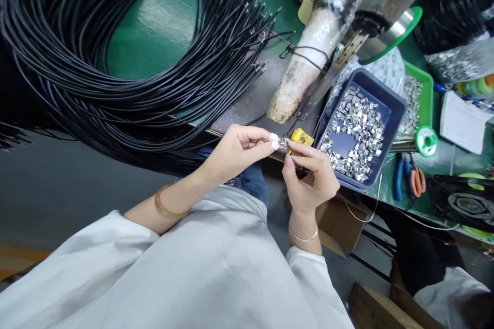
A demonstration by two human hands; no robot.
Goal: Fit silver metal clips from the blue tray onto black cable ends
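My left hand (247, 149), with white wrapping on its fingertips, is closed in a pinch at the bench edge. Between both hands is a small metal piece (284, 142), pinched by my left fingertips and touched by the fingers of my right hand (310, 172). The right thumb and fingers are drawn together. Just behind the right fingers sits a yellow block (301, 137). To its right, a dark blue tray (392, 108) holds many small silvery metal pieces (357, 128).
A large bundle of black cables (154, 92) covers the bench's left side. A wrapped white tube (299, 69) slants behind my hands. Rightward are a green tray (427, 82), solder spool (426, 141), blue-handled tool (399, 179) and orange-handled tool (417, 182). A cardboard box (339, 221) lies below.
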